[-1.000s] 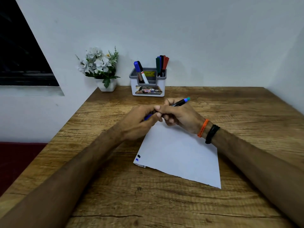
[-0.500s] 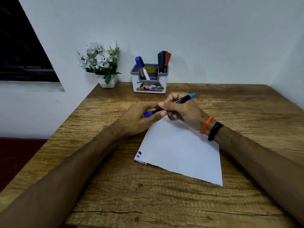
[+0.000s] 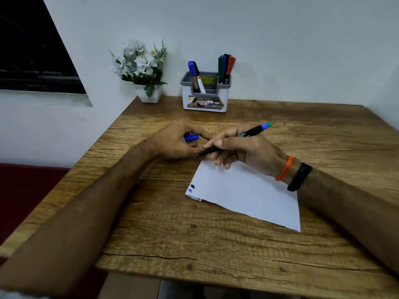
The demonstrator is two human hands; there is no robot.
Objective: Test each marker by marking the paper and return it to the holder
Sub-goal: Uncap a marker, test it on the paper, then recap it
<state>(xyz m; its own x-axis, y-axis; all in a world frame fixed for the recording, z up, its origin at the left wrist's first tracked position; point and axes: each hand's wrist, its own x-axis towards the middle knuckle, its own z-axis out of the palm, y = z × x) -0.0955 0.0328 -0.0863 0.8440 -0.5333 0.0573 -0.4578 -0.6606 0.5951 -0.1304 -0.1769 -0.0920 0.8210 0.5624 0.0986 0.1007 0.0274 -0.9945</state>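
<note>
White flowers in white pot (image 3: pixel 149 96), wooden table (image 3: pixel 216 244), dark window (image 3: pixel 32 61), perhaps.

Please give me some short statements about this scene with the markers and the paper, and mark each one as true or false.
1. The right hand holds an uncapped marker. True.
2. The left hand holds the blue cap. True.
3. The paper has no marks on it. False: a black mark and a blue mark sit near its left corner.
4. The marker holder is empty. False: several markers stand in it.
5. A flower pot stands to the left of the holder. True.
</note>
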